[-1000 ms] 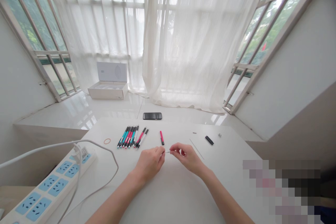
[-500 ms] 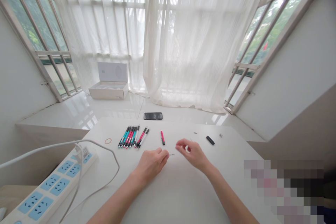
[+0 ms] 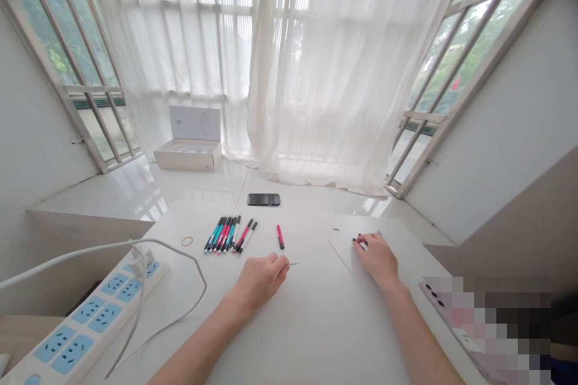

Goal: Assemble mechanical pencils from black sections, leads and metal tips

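My left hand [image 3: 262, 277] is closed in a pinch on a thin pen refill [image 3: 294, 263], whose slim metallic tip sticks out to the right past the fingers. To the right, my right hand [image 3: 377, 257] has thumb and forefinger closed around a black pen barrel piece [image 3: 363, 244], partly hidden by the fingers. Between the hands a long, thin pale rod [image 3: 339, 256] lies slantwise on the table. Beyond my left hand lies a pink pen barrel [image 3: 280, 236] with a black end. A small dark spring-like piece [image 3: 336, 229] lies farther back.
Several pens [image 3: 223, 234] in teal, pink and white lie in a row at left, near a rubber band [image 3: 186, 241]. A power strip [image 3: 97, 313] and white cable [image 3: 198, 271] occupy the left side. Behind are a phone [image 3: 264, 199] and an open white box [image 3: 187, 154].
My right hand has moved right, from near my left hand to the black pieces, and closed on one. The thin rod now shows fully. My left hand stays nearly still.
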Tool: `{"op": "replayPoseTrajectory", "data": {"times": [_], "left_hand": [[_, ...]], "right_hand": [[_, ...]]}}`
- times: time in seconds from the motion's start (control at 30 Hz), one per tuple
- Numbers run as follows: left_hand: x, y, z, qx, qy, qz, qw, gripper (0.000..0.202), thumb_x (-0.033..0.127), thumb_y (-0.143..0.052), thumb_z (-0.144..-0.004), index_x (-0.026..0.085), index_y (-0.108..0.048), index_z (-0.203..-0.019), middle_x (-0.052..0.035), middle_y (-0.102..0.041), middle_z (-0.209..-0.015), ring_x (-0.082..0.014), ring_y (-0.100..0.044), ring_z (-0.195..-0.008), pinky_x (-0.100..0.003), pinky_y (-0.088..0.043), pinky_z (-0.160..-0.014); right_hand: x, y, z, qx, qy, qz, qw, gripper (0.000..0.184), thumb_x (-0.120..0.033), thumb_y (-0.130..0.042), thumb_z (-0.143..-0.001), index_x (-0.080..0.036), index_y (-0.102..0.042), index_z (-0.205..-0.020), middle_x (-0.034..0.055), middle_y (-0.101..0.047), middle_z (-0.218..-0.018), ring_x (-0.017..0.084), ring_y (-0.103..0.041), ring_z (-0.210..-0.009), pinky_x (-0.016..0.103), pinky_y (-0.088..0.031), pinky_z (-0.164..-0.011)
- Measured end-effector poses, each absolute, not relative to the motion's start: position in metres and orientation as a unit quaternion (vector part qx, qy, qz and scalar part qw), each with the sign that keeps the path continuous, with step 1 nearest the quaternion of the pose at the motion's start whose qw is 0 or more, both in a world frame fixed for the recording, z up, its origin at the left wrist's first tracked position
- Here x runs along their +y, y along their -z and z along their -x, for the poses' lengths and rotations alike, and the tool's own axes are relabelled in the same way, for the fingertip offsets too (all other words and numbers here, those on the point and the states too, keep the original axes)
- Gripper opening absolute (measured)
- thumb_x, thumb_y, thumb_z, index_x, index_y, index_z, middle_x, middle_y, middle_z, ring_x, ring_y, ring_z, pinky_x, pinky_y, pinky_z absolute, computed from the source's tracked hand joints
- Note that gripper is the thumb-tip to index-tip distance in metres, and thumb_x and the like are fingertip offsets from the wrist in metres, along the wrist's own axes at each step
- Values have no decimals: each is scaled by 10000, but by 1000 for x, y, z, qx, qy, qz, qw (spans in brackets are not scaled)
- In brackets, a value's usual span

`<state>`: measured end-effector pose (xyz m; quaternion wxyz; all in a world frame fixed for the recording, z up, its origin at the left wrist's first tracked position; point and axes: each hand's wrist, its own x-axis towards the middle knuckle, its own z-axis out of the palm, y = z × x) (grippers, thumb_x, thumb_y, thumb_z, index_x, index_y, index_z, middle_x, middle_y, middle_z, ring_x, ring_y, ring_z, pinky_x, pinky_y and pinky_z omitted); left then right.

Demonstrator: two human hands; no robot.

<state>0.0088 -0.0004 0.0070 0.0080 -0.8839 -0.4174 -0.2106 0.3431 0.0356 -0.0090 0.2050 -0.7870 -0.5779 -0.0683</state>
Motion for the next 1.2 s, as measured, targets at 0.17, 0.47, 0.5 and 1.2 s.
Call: {"op": "replayPoseTrajectory", "data": {"times": [0.17,0.47,0.5,1.2], "left_hand": [[0,-6,-8,-420,204,884,15,216,296,-348,-981,222,-530,-892,19,-586,-713,-113,-499,-496,-248,-223,-474],[0,-7,-9,-432,196,880,20,220,296,-339,-986,221,-524,-893,19,-597,-720,-124,-516,-511,-258,-213,-478],[0,-7,-9,-435,198,878,21,222,295,-337,-986,220,-522,-891,18,-597,-719,-125,-519,-516,-258,-216,-479],[0,-12,-9,-460,203,864,-12,244,309,-312,-993,218,-532,-936,-6,-634,-786,-138,-576,-594,-243,-286,-510]], "right_hand": [[38,10,-338,-592,46,783,187,249,-256,-483,-850,-213,-660,-1020,56,-670,-981,204,-615,-849,284,-418,-618],[38,-12,-312,-583,-107,704,390,247,-350,-509,-814,-178,-660,-905,69,-644,-867,162,-567,-668,301,-438,-656],[36,-18,-304,-577,-163,678,426,260,-396,-538,-798,-175,-645,-885,53,-635,-806,155,-549,-636,295,-434,-634],[10,-29,-226,-615,-485,477,397,243,-416,-680,-765,-197,-626,-856,12,-634,-775,143,-550,-715,268,-425,-651]]}}
